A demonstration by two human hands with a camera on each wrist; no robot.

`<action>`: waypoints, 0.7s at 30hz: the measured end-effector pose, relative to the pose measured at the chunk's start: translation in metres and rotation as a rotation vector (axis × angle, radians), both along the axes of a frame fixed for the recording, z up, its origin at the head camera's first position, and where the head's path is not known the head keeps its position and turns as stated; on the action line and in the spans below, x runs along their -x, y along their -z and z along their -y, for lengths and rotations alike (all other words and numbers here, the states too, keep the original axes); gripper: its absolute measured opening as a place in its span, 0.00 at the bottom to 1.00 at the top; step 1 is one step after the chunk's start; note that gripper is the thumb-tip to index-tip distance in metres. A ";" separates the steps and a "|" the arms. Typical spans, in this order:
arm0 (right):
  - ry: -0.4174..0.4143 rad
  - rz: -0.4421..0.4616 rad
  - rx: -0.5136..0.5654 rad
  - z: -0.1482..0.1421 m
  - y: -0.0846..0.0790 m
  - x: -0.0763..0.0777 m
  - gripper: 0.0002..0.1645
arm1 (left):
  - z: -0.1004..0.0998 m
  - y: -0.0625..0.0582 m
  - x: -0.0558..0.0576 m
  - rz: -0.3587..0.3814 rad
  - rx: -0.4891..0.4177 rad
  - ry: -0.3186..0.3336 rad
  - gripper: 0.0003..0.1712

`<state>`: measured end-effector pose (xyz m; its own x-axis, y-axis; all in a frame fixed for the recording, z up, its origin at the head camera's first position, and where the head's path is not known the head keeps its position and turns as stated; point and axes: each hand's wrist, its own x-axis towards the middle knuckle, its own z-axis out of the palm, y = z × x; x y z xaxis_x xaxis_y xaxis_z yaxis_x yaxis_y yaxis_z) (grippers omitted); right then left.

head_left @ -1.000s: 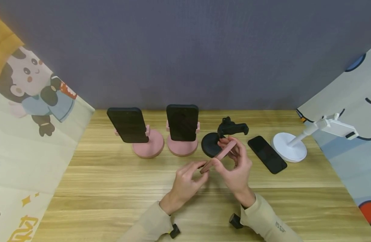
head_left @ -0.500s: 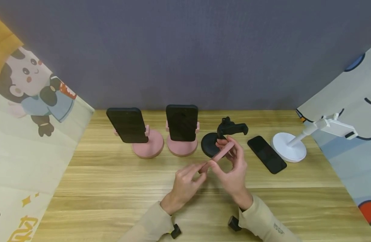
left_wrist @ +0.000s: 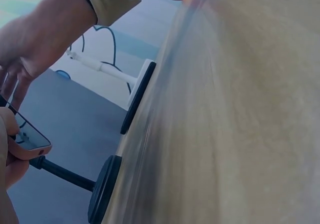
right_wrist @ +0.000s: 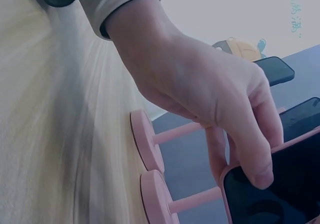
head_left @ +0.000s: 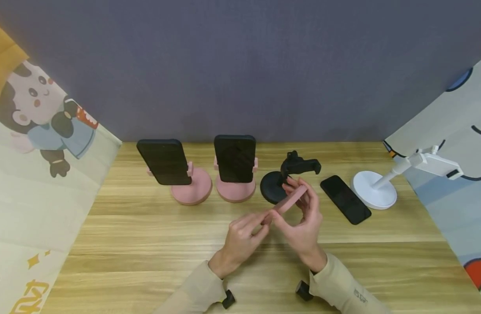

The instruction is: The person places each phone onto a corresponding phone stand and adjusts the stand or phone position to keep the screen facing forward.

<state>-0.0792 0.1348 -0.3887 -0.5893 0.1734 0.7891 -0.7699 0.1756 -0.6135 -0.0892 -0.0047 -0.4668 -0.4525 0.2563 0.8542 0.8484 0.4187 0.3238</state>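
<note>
A smartphone with a pink rim [head_left: 290,199] is held tilted above the table, edge-on to the head view. My left hand [head_left: 240,237] pinches its lower left end; in the right wrist view, the thumb of that left hand [right_wrist: 200,79] lies on the dark screen [right_wrist: 300,184]. Around the upper right end, my right hand [head_left: 305,229] grips the phone, thumb on the near side and fingers on the far side. Just behind the hands stands a black phone stand [head_left: 301,165] with nothing in its clamp.
Two pink stands [head_left: 193,189] [head_left: 236,192] hold black phones [head_left: 167,162] [head_left: 235,159] at back left. Another black phone [head_left: 345,199] lies flat at right, beside a white stand [head_left: 375,192] whose arm leans right. A grey wall panel [head_left: 240,78] closes the back.
My right hand has shifted slightly left, bringing it closer to the left hand. Both keep hold of the pink-rimmed phone, whose tilt is nearly the same. The stands have not moved.
</note>
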 end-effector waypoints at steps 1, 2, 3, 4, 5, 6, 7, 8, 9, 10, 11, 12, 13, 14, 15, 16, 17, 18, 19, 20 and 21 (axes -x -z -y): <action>-0.004 -0.013 0.005 0.000 0.000 0.000 0.50 | 0.000 0.000 0.000 0.005 0.000 0.003 0.16; -0.010 -0.026 0.007 -0.001 -0.001 0.001 0.50 | 0.000 0.001 -0.001 0.010 0.000 0.007 0.17; -0.016 -0.037 0.009 -0.001 -0.001 0.001 0.50 | -0.001 0.001 -0.001 0.015 0.000 0.010 0.17; -0.021 -0.046 0.008 -0.001 -0.001 0.001 0.50 | -0.001 0.001 -0.001 0.019 -0.002 0.014 0.17; -0.025 -0.053 0.006 -0.002 -0.002 0.002 0.50 | -0.002 0.001 -0.002 0.021 -0.005 0.018 0.17; -0.027 -0.060 0.004 -0.003 -0.002 0.002 0.49 | -0.003 0.001 -0.002 0.025 -0.008 0.026 0.17; -0.030 -0.067 0.003 -0.004 -0.002 0.003 0.50 | -0.003 0.000 -0.002 0.031 -0.012 0.037 0.17; -0.031 -0.075 0.001 -0.005 -0.003 0.003 0.49 | -0.004 0.000 -0.002 0.037 -0.016 0.051 0.18; -0.030 -0.081 -0.001 -0.007 -0.003 0.004 0.49 | -0.005 -0.001 -0.002 0.041 -0.021 0.065 0.18; -0.029 -0.089 -0.004 -0.008 -0.004 0.005 0.50 | -0.006 -0.001 -0.002 0.046 -0.025 0.084 0.18; -0.028 -0.100 -0.006 -0.010 -0.005 0.006 0.49 | -0.007 -0.002 -0.002 0.049 -0.030 0.101 0.18; -0.030 -0.112 -0.008 -0.011 -0.005 0.007 0.49 | -0.007 -0.003 -0.001 0.052 -0.035 0.121 0.19; -0.034 -0.125 -0.009 -0.013 -0.006 0.008 0.49 | -0.008 -0.004 -0.001 0.056 -0.041 0.140 0.19; -0.039 -0.139 -0.008 -0.015 -0.006 0.009 0.49 | -0.008 -0.005 -0.001 0.059 -0.047 0.159 0.19; -0.050 -0.156 -0.005 -0.016 -0.007 0.010 0.49 | -0.008 -0.006 0.000 0.060 -0.051 0.175 0.19; -0.063 -0.172 0.000 -0.018 -0.007 0.012 0.49 | -0.009 -0.007 0.000 0.063 -0.056 0.190 0.19; -0.080 -0.189 0.007 -0.020 -0.007 0.013 0.49 | -0.009 -0.009 0.001 0.066 -0.060 0.202 0.18; -0.098 -0.203 0.014 -0.021 -0.008 0.015 0.49 | -0.009 -0.010 0.001 0.069 -0.066 0.214 0.18; -0.110 -0.215 0.017 -0.023 -0.009 0.016 0.49 | -0.010 -0.012 0.002 0.072 -0.071 0.224 0.18; -0.121 -0.225 0.019 -0.024 -0.010 0.018 0.49 | -0.010 -0.015 0.003 0.073 -0.076 0.230 0.17; -0.128 -0.233 0.017 -0.025 -0.011 0.019 0.49 | -0.011 -0.017 0.004 0.074 -0.082 0.231 0.17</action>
<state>-0.0981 0.1602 -0.3779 -0.4101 0.1238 0.9036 -0.9060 0.0584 -0.4192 -0.0931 0.0065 -0.4500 -0.4517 0.2914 0.8433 0.8914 0.1864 0.4131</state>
